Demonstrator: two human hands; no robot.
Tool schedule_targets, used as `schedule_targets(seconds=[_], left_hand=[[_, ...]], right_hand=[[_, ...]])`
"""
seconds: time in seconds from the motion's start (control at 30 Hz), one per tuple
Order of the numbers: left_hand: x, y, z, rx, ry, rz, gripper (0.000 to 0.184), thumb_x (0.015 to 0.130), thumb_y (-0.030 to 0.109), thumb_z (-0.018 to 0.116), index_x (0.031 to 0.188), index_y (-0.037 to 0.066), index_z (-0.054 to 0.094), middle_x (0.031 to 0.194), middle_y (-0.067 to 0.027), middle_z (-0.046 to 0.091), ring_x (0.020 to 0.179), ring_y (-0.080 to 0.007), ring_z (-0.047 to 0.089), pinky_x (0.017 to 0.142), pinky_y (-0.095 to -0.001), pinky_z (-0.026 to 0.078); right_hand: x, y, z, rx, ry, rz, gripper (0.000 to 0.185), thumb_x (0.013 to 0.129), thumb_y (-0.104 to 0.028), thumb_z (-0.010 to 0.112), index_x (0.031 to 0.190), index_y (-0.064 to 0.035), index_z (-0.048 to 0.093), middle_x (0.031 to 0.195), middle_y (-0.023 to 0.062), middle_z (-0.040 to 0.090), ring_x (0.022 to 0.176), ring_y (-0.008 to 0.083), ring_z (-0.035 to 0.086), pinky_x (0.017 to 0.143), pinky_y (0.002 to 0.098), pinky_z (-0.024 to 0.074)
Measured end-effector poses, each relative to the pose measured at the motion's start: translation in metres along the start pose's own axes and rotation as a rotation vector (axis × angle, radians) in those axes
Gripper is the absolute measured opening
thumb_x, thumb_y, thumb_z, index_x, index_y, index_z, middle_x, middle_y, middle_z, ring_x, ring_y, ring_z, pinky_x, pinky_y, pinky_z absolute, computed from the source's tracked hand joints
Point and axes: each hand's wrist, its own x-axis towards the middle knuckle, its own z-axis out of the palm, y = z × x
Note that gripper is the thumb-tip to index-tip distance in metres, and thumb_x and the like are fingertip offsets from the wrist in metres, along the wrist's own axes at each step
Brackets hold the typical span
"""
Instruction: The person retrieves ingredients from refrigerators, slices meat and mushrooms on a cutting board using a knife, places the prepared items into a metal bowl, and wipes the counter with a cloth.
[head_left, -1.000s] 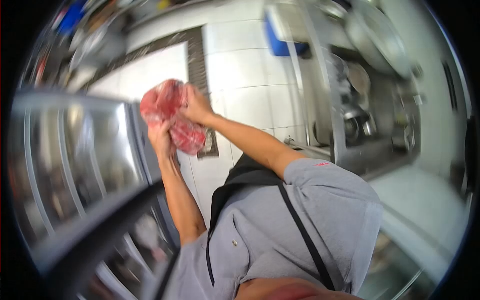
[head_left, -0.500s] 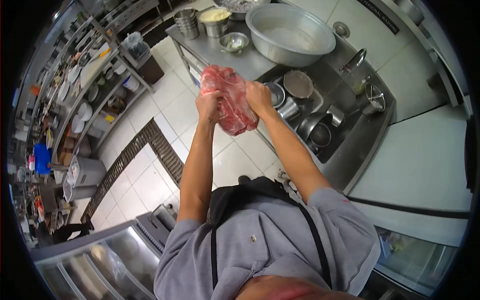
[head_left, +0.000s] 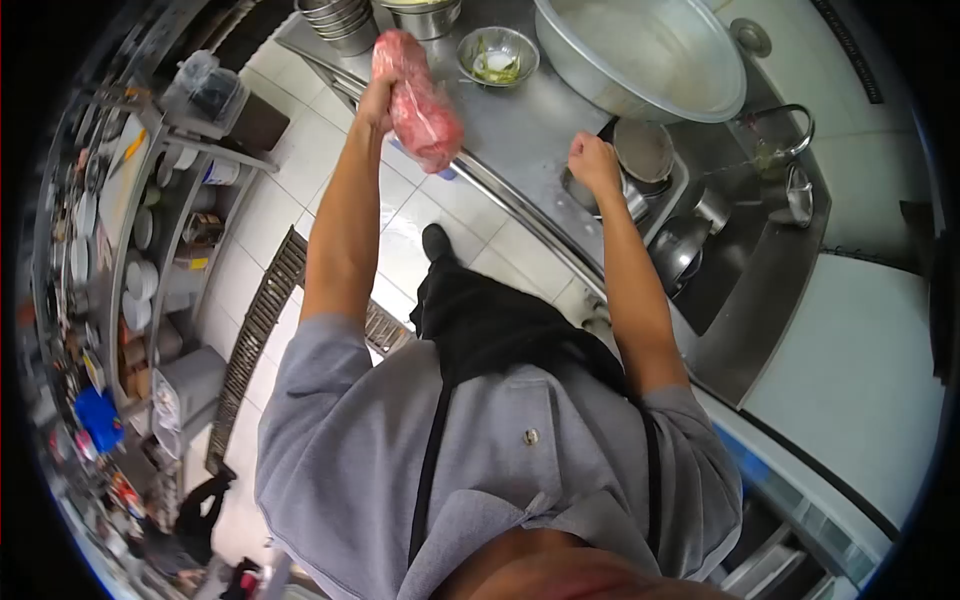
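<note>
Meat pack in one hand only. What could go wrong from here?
Drop: only the left hand grips the bulky red meat in shiny clear plastic, so it might slip onto the white tiled floor.
Knock: the small round metal bowl with green bits sits close by on the grey steel counter; a swing could tip it.
Bump: the right hand hovers near the round grey metal vessel and may strike it.

no legible txt, dk sign point(head_left: 848, 50) on wall point(head_left: 870, 165), too blurred to read
</note>
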Motion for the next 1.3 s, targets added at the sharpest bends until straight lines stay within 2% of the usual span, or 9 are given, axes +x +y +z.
schedule_targets(seconds=[0.3,0.43,0.5,0.6,0.77,0.83,1.0,1.17,1.3], left_hand=[[0.072,0.036,-0.012,-0.035,-0.286,-0.305,0.040,0.083,0.008,0.059,0.120,-0.004,0.054,0.109,-0.0142,0.066,0.089,-0.0274,0.067,0.084,-0.0405,0.056],[0.071,0.052,-0.010,0.708,0.095,-0.004,0.062,0.078,0.022,0.073,0.127,-0.005,0.046,0.104,-0.0197,0.061,0.089,-0.0305,0.065,0.083,-0.0405,0.055],[0.041,0.041,0.017,1.517,0.199,0.736,0.072,0.075,0.030,0.077,0.132,0.001,0.043,0.113,-0.0258,0.056,0.113,-0.0392,0.052,0.090,-0.0520,0.047],[0.024,0.020,0.044,1.875,0.248,0.497,0.083,0.069,0.038,0.080,0.135,0.010,0.039,0.125,-0.0311,0.046,0.122,-0.0468,0.040,0.092,-0.0610,0.041],[0.059,0.003,0.046,1.924,0.243,0.480,0.072,0.074,0.038,0.075,0.133,0.016,0.041,0.127,-0.0322,0.043,0.113,-0.0520,0.048,0.085,-0.0625,0.045],[0.071,0.007,0.039,1.988,0.257,0.534,0.065,0.076,0.036,0.072,0.131,0.017,0.043,0.123,-0.0325,0.047,0.108,-0.0535,0.053,0.083,-0.0611,0.048],[0.112,0.045,0.016,1.929,0.160,0.563,0.032,0.084,0.026,0.060,0.113,0.013,0.057,0.101,-0.0267,0.066,0.090,-0.0491,0.064,0.081,-0.0539,0.054],[0.111,0.058,0.014,1.864,0.336,0.461,0.038,0.087,0.026,0.061,0.122,0.012,0.057,0.104,-0.0265,0.067,0.096,-0.0467,0.065,0.083,-0.0529,0.053],[0.035,0.032,0.036,1.763,0.339,0.932,0.049,0.081,0.030,0.072,0.119,0.002,0.056,0.109,-0.0216,0.062,0.106,-0.0397,0.058,0.091,-0.0499,0.046]], right_hand=[[0.080,-0.154,0.072,0.650,0.178,-0.423,0.034,0.083,-0.005,0.058,0.116,-0.0107,0.066,0.121,0.0110,0.064,0.100,0.0301,0.063,0.087,0.0416,0.0506],[0.102,-0.172,0.080,0.137,-0.105,-0.604,0.032,0.085,-0.013,0.061,0.117,-0.0107,0.065,0.122,0.0080,0.062,0.107,0.0299,0.057,0.091,0.0419,0.0485],[0.106,-0.170,0.085,0.110,-0.158,-0.629,0.030,0.083,-0.013,0.061,0.113,-0.0092,0.065,0.115,0.0090,0.063,0.105,0.0312,0.057,0.089,0.0425,0.0484],[0.105,-0.170,0.077,0.078,-0.174,-0.580,0.026,0.081,-0.011,0.058,0.107,-0.0056,0.062,0.102,0.0158,0.064,0.097,0.0358,0.061,0.084,0.0458,0.0496],[0.103,-0.161,0.071,0.004,-0.140,-0.574,0.020,0.083,-0.011,0.054,0.096,-0.0032,0.066,0.096,0.0212,0.066,0.096,0.0375,0.064,0.082,0.0485,0.0512],[0.104,-0.163,0.057,-0.244,-0.476,-0.521,0.019,0.083,-0.013,0.053,0.090,-0.0032,0.068,0.097,0.0195,0.068,0.098,0.0371,0.064,0.083,0.0473,0.0516],[0.076,-0.083,0.052,-0.267,-0.395,-0.626,0.018,0.084,-0.015,0.055,0.088,-0.0045,0.069,0.102,0.0141,0.066,0.102,0.0381,0.062,0.088,0.0464,0.0513],[0.052,-0.058,0.050,-0.193,-0.276,-0.540,0.015,0.084,-0.015,0.058,0.090,-0.0053,0.068,0.108,0.0100,0.063,0.109,0.0416,0.058,0.091,0.0466,0.0501],[0.062,-0.127,0.057,-0.027,-0.040,-0.247,0.020,0.084,-0.019,0.061,0.092,-0.0039,0.070,0.097,0.0146,0.068,0.101,0.0387,0.064,0.083,0.0470,0.0529]])
